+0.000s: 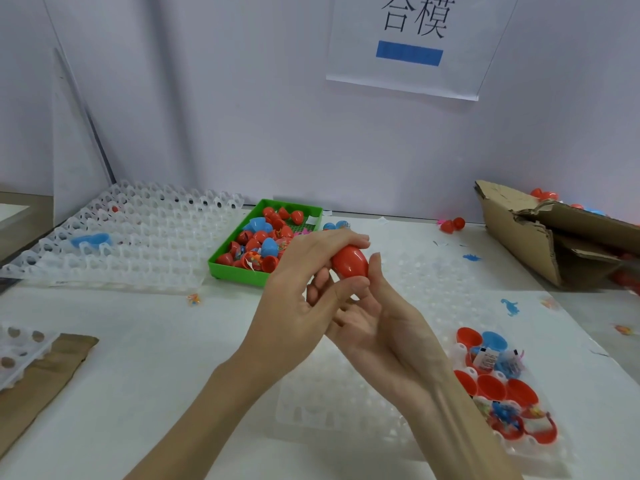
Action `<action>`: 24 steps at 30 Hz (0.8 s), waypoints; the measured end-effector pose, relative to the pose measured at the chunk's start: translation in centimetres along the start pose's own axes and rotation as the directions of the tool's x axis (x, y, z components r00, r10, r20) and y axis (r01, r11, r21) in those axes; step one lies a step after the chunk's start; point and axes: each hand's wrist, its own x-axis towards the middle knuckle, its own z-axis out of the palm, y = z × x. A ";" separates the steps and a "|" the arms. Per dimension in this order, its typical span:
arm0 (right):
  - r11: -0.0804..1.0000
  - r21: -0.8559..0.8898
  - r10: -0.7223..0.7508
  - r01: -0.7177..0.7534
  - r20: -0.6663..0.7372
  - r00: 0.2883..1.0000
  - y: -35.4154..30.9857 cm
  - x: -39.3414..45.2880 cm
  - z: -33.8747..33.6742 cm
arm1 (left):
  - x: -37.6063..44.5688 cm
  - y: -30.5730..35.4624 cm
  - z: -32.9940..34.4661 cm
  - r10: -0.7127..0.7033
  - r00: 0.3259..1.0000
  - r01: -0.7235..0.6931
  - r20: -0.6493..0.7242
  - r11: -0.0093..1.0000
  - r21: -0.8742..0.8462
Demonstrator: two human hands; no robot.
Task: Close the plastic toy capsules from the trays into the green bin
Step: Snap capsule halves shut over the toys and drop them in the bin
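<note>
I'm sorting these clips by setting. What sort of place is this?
Probably a small assembly or packing workstation. Stacked clear plastic trays cover the white table, a green bin holds many capsules, and a printed sign hangs on the partition. Both hands grip a red capsule.

- I see a pale lavender-white wall (242,116) filling the upper half of the frame, lit evenly with no hard shadows.
- A white paper sign (412,43) hangs on it at the upper centre-right, printed with two large dark characters above a blue bar.
- At the upper left, a white panel (74,150) leans against the wall beside a thin dark strip.
- The white surface (145,341) spreads across the lower half of my view.
- A torn cardboard box (540,237) sits at the right edge, and a brown cardboard strip (41,379) lies at the lower left.
</note>
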 end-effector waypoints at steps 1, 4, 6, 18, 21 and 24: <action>1.000 -0.007 -0.004 0.004 0.000 1.000 -0.1 0.0 -0.1 | 0.0 0.0 0.0 0.006 1.000 -0.006 0.002 1.000 0.026; 0.999 -0.024 -0.037 0.037 0.002 0.999 -0.3 -0.1 -0.3 | 0.0 0.1 0.0 0.025 1.000 -0.026 0.010 0.995 0.097; 0.999 -0.016 -0.050 0.050 0.000 0.999 -0.2 -0.1 -0.3 | 0.0 0.1 0.0 0.035 0.999 -0.036 0.011 0.993 0.115; 0.997 -0.011 -0.076 0.076 -0.029 0.997 -0.2 0.0 -0.6 | -0.1 -0.1 0.2 0.012 1.000 -0.012 -0.003 0.997 0.081; 0.995 -0.080 -0.054 0.052 -0.020 0.998 -0.5 0.0 -0.6 | -0.4 0.1 0.3 -0.046 0.999 0.046 0.029 0.999 0.009; 0.987 -0.152 -0.055 0.054 0.000 0.999 -0.8 -0.1 -0.6 | -0.3 0.2 0.0 -0.072 0.996 0.076 0.055 0.995 -0.069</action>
